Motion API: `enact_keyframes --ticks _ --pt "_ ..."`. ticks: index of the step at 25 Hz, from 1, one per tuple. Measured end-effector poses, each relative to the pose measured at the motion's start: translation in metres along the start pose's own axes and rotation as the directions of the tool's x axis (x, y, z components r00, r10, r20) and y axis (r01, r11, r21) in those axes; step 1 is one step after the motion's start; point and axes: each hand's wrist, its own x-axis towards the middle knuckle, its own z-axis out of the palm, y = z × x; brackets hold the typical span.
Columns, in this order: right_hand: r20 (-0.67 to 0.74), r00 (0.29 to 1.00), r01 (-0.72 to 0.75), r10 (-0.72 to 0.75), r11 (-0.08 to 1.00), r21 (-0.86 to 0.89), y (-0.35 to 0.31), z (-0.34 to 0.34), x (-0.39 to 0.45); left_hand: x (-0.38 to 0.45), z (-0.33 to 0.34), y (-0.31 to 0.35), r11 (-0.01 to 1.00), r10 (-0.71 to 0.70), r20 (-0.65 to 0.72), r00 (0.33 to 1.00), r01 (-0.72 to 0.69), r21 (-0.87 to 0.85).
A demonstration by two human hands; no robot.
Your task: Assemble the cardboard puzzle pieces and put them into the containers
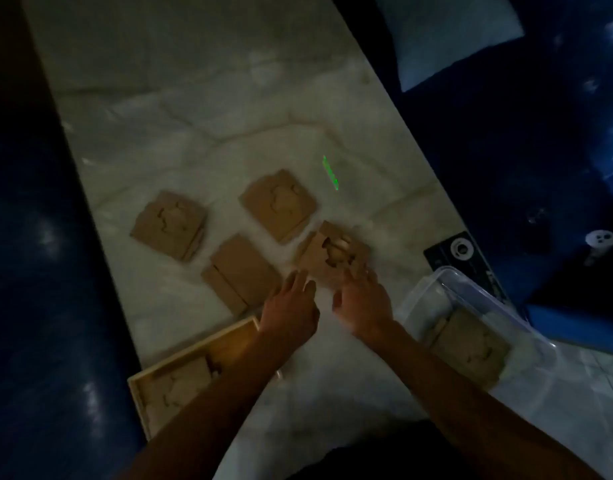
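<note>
Brown cardboard puzzle squares lie on a pale marble-look surface in dim light. One assembled square (pixel 169 224) sits at the left, another (pixel 278 205) further back, and a plain stack (pixel 242 273) in front of them. A loosely joined puzzle (pixel 333 254) with gaps lies at the right. My right hand (pixel 362 299) rests its fingertips on that puzzle's near edge. My left hand (pixel 291 306) hovers just left of it, fingers spread, holding nothing. A wooden tray (pixel 201 344) near left holds a puzzle. A clear plastic container (pixel 471 289) near right holds another puzzle (pixel 468 348).
A green light streak (pixel 330 172) falls on the surface behind the puzzles. A black box (pixel 454 252) lies beyond the plastic container. Dark blue patterned fabric borders both sides, with a pale pillow (pixel 450 36) at the far right.
</note>
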Motion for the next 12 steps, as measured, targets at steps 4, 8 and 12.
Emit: enact_keyframes --ticks 4,8,12 --pt "-0.048 0.999 -0.014 0.015 1.000 0.019 0.001 0.019 0.019 0.039 -0.007 -0.005 0.998 0.055 -0.073 0.996 -0.053 0.034" --pt "-0.069 0.997 -0.025 0.028 0.999 0.047 0.000 0.043 0.027 0.068 -0.007 -0.012 0.986 0.122 -0.047 0.991 -0.115 0.122" --pt "-0.079 0.997 -0.006 0.008 1.000 0.023 0.002 0.050 0.026 0.087 0.002 -0.018 0.973 0.142 -0.034 0.989 -0.133 0.189"
